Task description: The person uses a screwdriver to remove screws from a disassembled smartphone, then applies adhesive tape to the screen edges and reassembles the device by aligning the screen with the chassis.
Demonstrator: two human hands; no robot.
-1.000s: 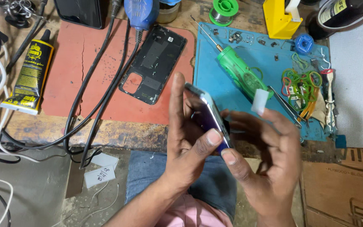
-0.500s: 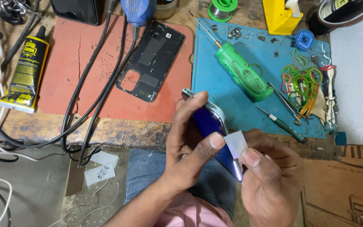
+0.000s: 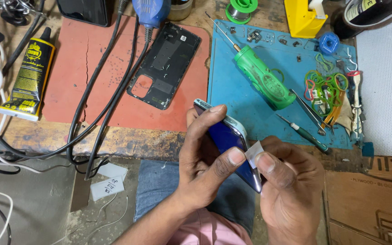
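My left hand point(image 3: 205, 159) grips a phone body point(image 3: 227, 136) with a dark blue glossy face and pale rim, held on edge above the bench's front edge. My right hand point(image 3: 291, 186) pinches a small white slip of paper or tape point(image 3: 253, 154) against the phone's lower end, thumb beside my left thumb. A black phone back cover point(image 3: 164, 63) lies inside-up on the red mat point(image 3: 69, 81). A green electric screwdriver point(image 3: 264, 79) rests on the blue mat point(image 3: 241, 104).
A yellow-and-black glue tube point(image 3: 28, 77) lies at left among black and white cables point(image 3: 96, 100). Coloured rubber bands point(image 3: 325, 88), tweezers point(image 3: 309, 111), a small screwdriver point(image 3: 302, 134), a solder spool point(image 3: 239, 9) and a yellow holder point(image 3: 305, 18) sit at right. Cardboard point(image 3: 368, 204) lies below.
My right hand brought the white slip down from above the phone's top to its lower end. Both hands and the phone shifted slightly lower and right.
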